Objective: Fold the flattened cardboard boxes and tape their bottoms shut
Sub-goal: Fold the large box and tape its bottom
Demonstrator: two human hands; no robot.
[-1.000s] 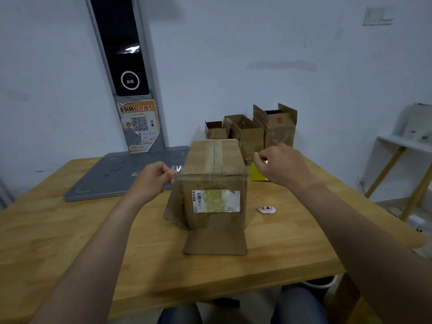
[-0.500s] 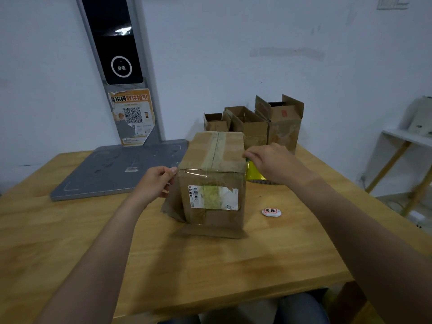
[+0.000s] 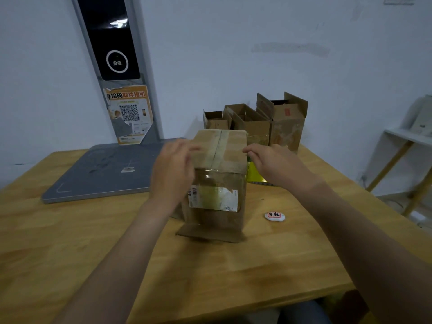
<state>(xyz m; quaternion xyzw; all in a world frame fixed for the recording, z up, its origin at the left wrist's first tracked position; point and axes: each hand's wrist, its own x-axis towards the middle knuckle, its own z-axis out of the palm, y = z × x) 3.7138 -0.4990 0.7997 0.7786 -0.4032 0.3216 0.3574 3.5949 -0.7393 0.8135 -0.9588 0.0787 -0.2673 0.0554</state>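
Note:
A brown cardboard box point(image 3: 217, 183) stands on the wooden table point(image 3: 233, 277) with its taped bottom facing up and its lower flaps splayed on the tabletop. Clear tape runs along the top seam and over the near top edge. My left hand point(image 3: 173, 169), blurred, lies against the box's upper left side with its fingers stretched over the top edge. My right hand point(image 3: 278, 164) touches the top right edge with its fingertips. A yellow tape roll point(image 3: 254, 175) lies on the table beneath my right hand, partly hidden.
Three open-topped cardboard boxes point(image 3: 252, 125) stand against the wall behind. A grey scale platform point(image 3: 100, 174) with an upright screen pillar point(image 3: 112, 43) fills the back left. A small white tag point(image 3: 275, 216) lies right of the box. A white shelf point(image 3: 409, 136) stands far right.
My left hand has moved from beside the box up onto its top left edge. My right hand came off the yellow roll and onto the top right edge.

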